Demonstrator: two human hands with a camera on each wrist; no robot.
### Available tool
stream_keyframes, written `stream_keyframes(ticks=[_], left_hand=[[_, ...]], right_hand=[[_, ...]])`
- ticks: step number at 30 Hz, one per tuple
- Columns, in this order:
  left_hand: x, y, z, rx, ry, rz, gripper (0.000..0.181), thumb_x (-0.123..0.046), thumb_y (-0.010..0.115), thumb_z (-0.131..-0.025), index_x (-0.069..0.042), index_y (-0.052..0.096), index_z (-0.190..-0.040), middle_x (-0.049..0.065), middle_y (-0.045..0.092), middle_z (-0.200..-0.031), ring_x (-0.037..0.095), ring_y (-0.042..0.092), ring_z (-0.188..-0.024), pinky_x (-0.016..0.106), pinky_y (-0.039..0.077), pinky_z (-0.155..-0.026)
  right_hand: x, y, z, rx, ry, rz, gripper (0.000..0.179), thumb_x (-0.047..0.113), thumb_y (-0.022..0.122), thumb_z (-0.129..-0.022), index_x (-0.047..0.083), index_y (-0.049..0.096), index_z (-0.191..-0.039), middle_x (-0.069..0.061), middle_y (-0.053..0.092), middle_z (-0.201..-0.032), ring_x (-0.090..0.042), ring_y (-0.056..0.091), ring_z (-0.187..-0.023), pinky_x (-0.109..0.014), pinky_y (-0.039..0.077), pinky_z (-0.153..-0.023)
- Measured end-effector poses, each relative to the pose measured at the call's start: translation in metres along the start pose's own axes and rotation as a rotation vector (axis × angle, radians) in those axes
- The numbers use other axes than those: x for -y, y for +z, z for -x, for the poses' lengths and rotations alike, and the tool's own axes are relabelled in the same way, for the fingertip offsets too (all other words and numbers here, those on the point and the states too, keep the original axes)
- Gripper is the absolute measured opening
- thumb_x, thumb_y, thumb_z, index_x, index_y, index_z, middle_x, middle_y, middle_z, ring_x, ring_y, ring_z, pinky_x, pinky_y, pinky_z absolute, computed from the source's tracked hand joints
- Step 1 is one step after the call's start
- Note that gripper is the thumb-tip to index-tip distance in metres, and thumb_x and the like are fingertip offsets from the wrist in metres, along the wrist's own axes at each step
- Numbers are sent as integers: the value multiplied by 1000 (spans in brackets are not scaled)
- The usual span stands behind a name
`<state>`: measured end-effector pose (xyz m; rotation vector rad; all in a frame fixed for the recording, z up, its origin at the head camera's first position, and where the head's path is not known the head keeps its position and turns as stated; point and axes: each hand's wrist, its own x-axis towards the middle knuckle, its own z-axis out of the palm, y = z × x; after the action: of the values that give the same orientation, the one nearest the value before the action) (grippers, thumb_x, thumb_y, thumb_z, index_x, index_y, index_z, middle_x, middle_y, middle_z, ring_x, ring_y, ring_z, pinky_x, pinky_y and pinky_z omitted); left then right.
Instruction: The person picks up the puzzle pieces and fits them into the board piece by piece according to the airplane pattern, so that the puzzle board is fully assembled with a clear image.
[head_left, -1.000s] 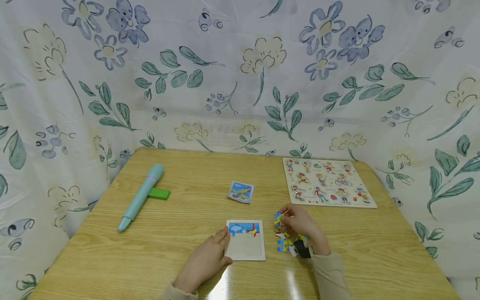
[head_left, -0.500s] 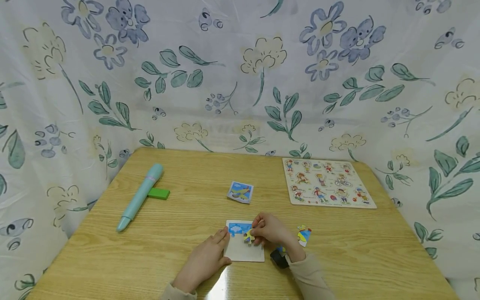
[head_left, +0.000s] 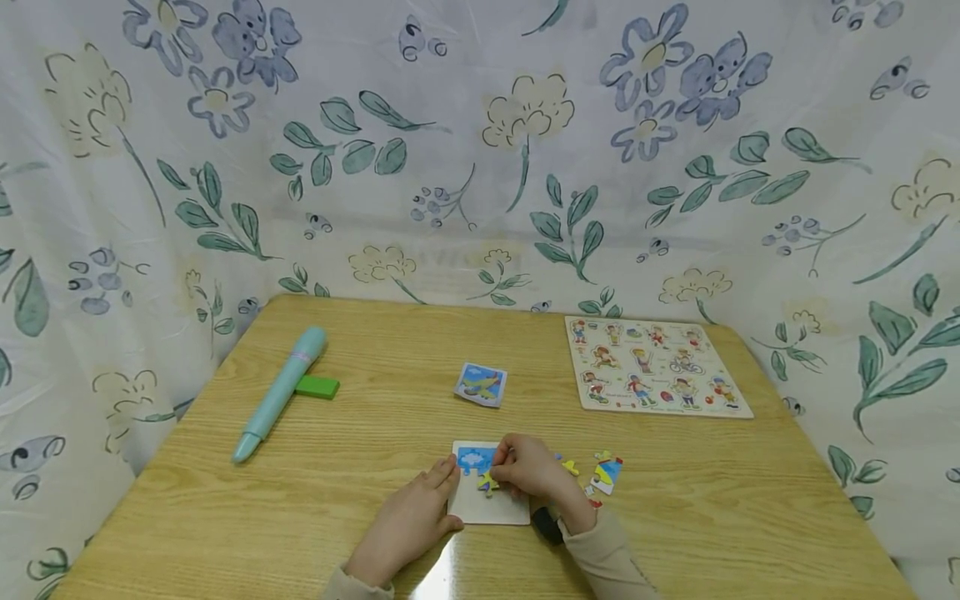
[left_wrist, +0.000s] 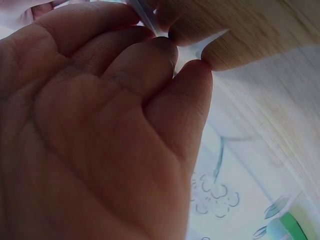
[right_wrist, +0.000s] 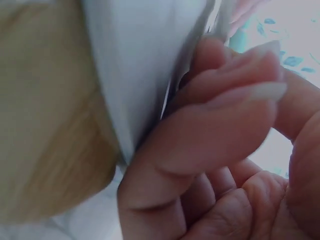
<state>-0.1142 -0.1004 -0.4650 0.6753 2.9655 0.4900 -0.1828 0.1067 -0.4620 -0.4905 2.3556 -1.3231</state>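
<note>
- Right hand (head_left: 534,469): pinching one yellow puzzle piece (head_left: 488,484) at the puzzle tray (head_left: 474,508)'s centre.
- Left hand (head_left: 420,507): fingers extended, touching tray's nine-o'clock edge.
- Loose pieces (head_left: 608,476): on tabletop (head_left: 375,442), tray's three o'clock.

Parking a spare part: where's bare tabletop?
Bare tabletop: right of the loose jigsaw pieces, nearside of the sports puzzle board; also between the teal tube and left hand. Crowded: jigsaw tray, right hand over it.
</note>
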Motion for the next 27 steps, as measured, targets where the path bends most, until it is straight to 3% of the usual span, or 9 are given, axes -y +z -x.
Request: stream_keyframes(ticks=[7, 12, 19, 27], left_hand=[[0, 0, 0, -1, -1, -8, 71, -37, 73, -82, 4, 52, -135, 19, 48, -146, 34, 54, -128, 50, 49, -103], [0, 1, 1, 6, -11, 8, 71, -37, 73, -82, 4, 52, -135, 19, 48, -146, 36, 54, -128, 51, 48, -103], [-2, 2, 2, -19, 2, -8, 70, -36, 75, -80, 5, 55, -133, 19, 51, -143, 35, 55, -127, 50, 50, -102], [-1, 2, 2, -26, 7, -4, 69, -35, 75, -79, 6, 55, -132, 21, 50, -143, 36, 54, -127, 51, 50, -101]], right_hand=[[4, 4, 0, -57, 25, 44, 6, 0, 63, -82, 3, 57, -80, 1, 52, -58, -7, 44, -45, -15, 35, -39], [-1, -1, 0, -31, 25, 40, 7, 8, 63, -90, 3, 60, -86, 0, 53, -61, -9, 47, -47, -20, 41, -42], [-13, -34, 9, -60, 27, -11, 16, 14, 56, -97, -1, 62, -102, -10, 63, -75, -14, 54, -61, -24, 46, -52], [-33, -79, 40, -186, 47, -28, 25, 13, 53, -99, -9, 57, -112, -19, 65, -91, -17, 61, -77, -27, 54, -63]])
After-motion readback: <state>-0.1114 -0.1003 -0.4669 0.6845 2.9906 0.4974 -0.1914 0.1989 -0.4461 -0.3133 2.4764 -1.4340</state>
